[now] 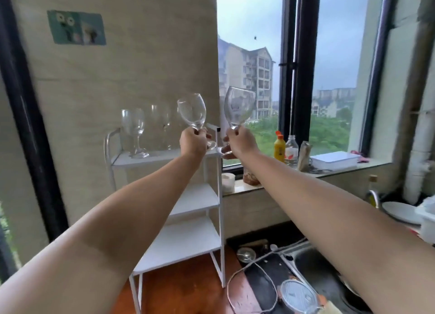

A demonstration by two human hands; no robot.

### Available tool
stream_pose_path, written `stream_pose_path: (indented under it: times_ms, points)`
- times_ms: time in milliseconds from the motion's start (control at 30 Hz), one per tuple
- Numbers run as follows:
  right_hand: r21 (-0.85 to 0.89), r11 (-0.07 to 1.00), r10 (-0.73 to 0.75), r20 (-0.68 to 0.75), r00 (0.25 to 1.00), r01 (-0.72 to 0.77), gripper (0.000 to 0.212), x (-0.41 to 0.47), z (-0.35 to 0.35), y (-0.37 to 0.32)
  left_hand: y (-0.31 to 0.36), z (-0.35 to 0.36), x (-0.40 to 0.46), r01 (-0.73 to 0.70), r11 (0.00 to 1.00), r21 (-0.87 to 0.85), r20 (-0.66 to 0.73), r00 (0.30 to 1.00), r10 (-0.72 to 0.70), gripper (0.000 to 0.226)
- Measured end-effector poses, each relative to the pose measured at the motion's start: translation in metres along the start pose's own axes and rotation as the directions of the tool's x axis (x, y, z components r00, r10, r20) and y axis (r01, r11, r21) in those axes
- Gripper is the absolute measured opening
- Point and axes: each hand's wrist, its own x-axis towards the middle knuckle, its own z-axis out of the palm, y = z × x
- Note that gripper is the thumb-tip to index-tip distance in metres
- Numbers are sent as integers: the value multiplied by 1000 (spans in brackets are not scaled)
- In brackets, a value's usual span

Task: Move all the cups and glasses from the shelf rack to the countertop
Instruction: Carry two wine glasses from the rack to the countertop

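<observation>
— Head view: what does each hand have?

— Left hand point(193, 141) grips the stem of one wine glass point(191, 112); right hand point(242, 141) grips the stem of a second wine glass point(239, 109). Both sets of fingers are curled tight round the stems, just under the bowls, and both glasses are lifted off the top shelf of the white shelf rack point(164, 157).

— How do the glasses lie against the fingers?

— Bowls above the fists, feet below (the feet show partly past the knuckles). The stems run roughly upright; the left glass leans its bowl a little left, the right one a little right. The two glasses are near each other but apart.

— And the spot they must reach?

— Low and near: the brown counter point(188, 287) lies beneath both arms, at the foot of the rack. My judgement is that the carry goes down and toward the person, stems kept upright so the feet land flat. The left hand sits over the rack, the right just beyond its right post, so the right has the freer drop.

— Anything left up there?

— Yes, remaining glasses point(136, 132) stand on the top shelf to the left, two at least; blur hides the exact count.
</observation>
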Motion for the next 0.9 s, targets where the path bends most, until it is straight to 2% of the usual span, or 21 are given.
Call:
stream_pose_path:
  times_ms: [167,300,367,467,567,633,667,800,900]
  points:
    - [-188,976,84,-156,984,-113,34,-50,-84,23,16,60,-77,59,995,-81,259,965,-36,21]
    - [-238,942,173,-266,948,-238,31,-122,-172,58,11,122,-170,160,984,-84,410,905,-112,15]
    - [-252,916,229,-312,922,-313,31,-165,-219,79,8,154,-228,221,974,-57,508,846,-162,16]
    - [-235,876,305,-406,862,-421,26,-227,-282,105,3,193,-311,274,962,-18,624,755,-203,29]
    - [-183,847,358,-498,790,-499,20,-284,-338,124,3,220,-387,305,952,17,708,669,-227,25]
    - [-111,826,392,-591,705,-552,18,-336,-386,135,9,244,-449,320,945,63,784,570,-245,25]
    - [-66,821,422,-600,680,-568,18,-346,-393,140,7,246,-459,329,942,75,794,551,-255,26]
    - [104,770,494,-723,484,-630,16,-427,-464,160,18,286,-547,330,929,167,894,347,-284,24]
    - [195,729,515,-787,339,-656,16,-477,-511,178,21,314,-600,340,917,207,931,220,-292,18]
